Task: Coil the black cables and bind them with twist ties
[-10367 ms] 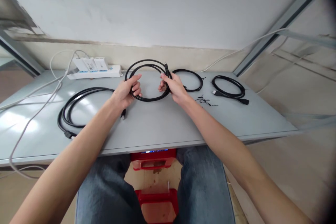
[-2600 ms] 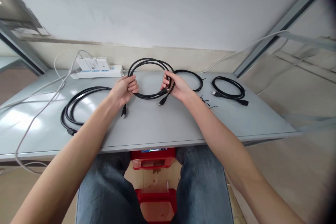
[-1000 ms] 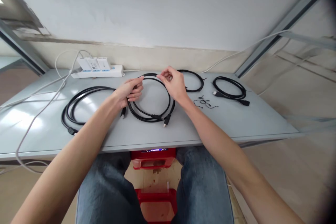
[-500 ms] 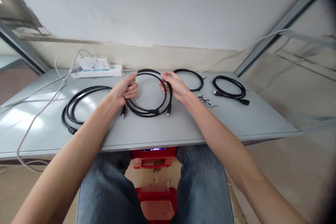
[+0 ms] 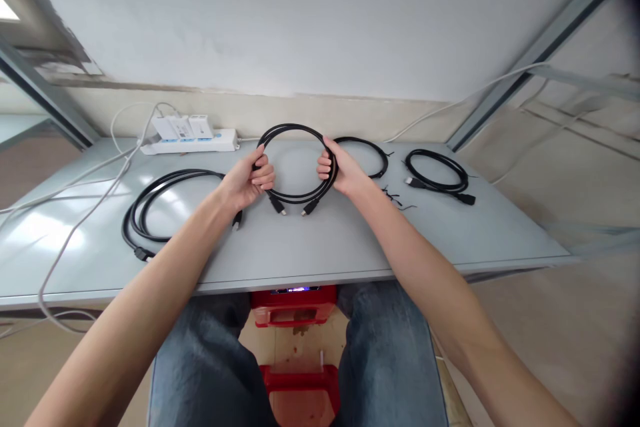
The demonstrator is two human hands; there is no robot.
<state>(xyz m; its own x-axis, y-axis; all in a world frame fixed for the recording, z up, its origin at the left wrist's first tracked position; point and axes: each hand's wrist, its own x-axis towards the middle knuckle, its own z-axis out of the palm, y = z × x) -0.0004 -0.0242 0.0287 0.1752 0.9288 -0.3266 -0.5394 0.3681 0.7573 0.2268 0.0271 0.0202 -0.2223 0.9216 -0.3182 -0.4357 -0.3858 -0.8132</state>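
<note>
A black cable [image 5: 295, 199] is wound into a round coil between my hands, just over the table. My left hand [image 5: 251, 178] is closed round the coil's left side, and my right hand [image 5: 337, 167] grips its right side. Both plug ends of this cable point toward me at the bottom of the loop. Left of it lies a larger black cable coil [image 5: 136, 219], partly hidden by my left forearm. Beyond my right hand rests another black coil [image 5: 383, 153], with several short black ties [image 5: 393, 197] in front of it.
A further coiled black cable [image 5: 435, 187] with its plugs lies at the right of the grey table [image 5: 300, 260]. At the back left is a white power strip [image 5: 220, 140] with adapters [image 5: 181, 127]. White cords [image 5: 75, 230] hang over the left edge. Below stands a red stool [image 5: 295, 307].
The coil in my hands has become rounder and risen slightly at its top. Its two plugs have turned and now sit together at the lower side. My right hand has moved a little lower.
</note>
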